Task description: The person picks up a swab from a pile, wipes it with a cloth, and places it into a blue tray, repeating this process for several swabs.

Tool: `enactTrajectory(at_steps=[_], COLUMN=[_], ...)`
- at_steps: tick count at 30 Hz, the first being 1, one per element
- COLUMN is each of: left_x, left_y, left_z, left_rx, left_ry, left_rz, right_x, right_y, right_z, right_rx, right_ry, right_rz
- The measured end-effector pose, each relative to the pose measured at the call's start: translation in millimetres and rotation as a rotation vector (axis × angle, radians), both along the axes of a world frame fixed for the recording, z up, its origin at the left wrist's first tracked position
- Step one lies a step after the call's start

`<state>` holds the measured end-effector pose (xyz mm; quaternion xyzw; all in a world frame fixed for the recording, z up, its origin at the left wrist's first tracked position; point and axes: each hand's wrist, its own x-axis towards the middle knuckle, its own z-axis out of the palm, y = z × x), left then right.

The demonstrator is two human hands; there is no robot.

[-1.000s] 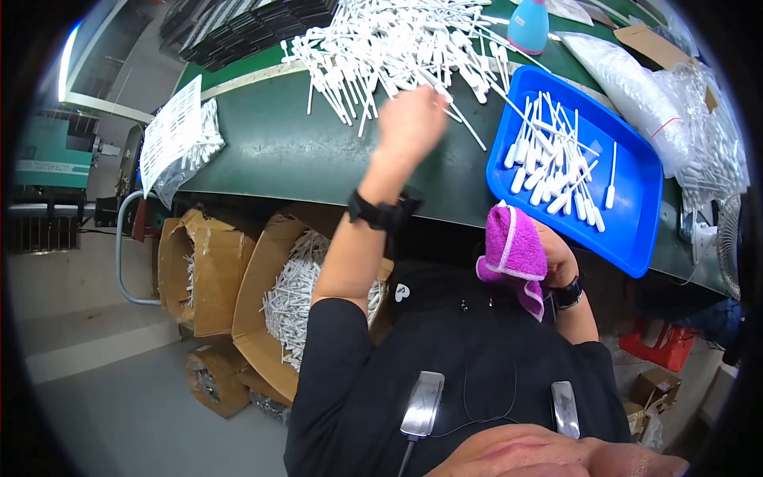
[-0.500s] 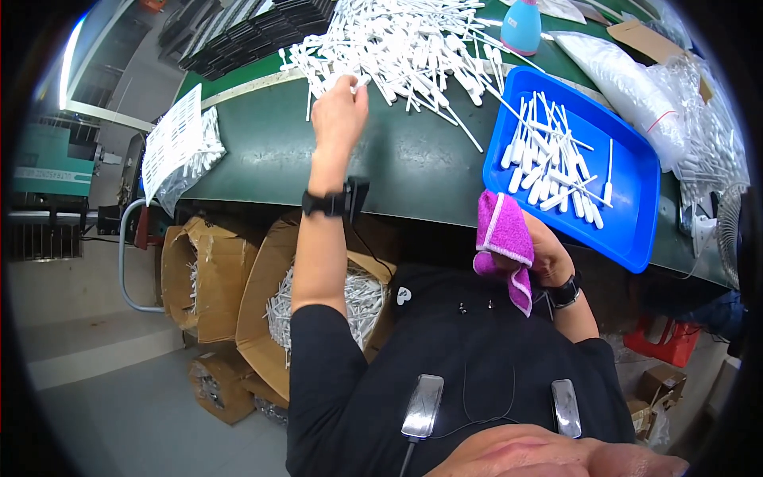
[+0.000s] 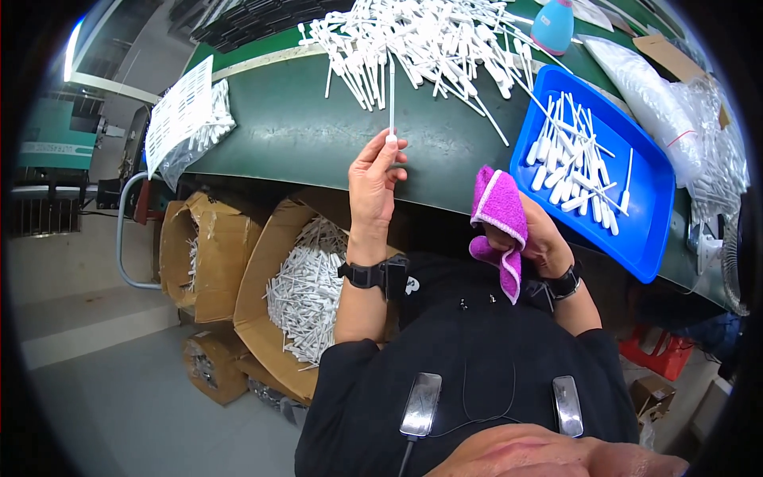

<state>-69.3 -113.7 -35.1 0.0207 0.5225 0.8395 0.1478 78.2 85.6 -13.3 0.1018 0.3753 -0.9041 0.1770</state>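
Upright between the fingertips of my left hand (image 3: 373,179) stands a white stick with a thick end (image 3: 392,103); I pinch it at the thick end, and its thin shaft points away from me. My right hand (image 3: 544,238) is closed round a magenta cloth (image 3: 502,207) with a pale border, just off the table's near edge. Part of that hand's fingers is hidden by the cloth. Beyond my left hand spreads a large pile of similar white sticks (image 3: 429,44). More of them lie in a blue tray (image 3: 648,230) to the right of my right hand.
A blue spray bottle (image 3: 553,28) stands behind the tray, with clear plastic bags (image 3: 644,95) at the far right. On the left a bag of sticks with a printed sheet (image 3: 181,119) hangs over the green table's (image 3: 278,119) edge. Cardboard boxes (image 3: 254,318) sit below.
My left hand has come back from the pile toward me and now holds up one white stick. The cloth in my right hand has shifted slightly.
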Motion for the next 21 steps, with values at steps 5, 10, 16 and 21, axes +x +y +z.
enactTrajectory(at_steps=[5,10,16,21], left_x=[7.0,9.7,18.0,58.1], left_y=[-0.9,0.9,4.0,27.5], left_z=[1.3,-0.8,7.9,27.4], left_rx=[0.178,0.173,0.095,-0.366], left_ry=[-0.136,-0.177,-0.106,0.098], left_rz=[-0.054,-0.041,-0.047,-0.366], right_x=[-1.8,-2.4,-16.0,-36.6], right_y=[-0.8,5.3,-9.5,-25.4], right_z=[-2.8,-4.5,19.5,33.1], right_rx=[-0.036,-0.109,-0.025,0.018], right_ry=[0.001,0.028,-0.072,-0.099], right_rz=[-0.037,-0.069,-0.336,-0.671])
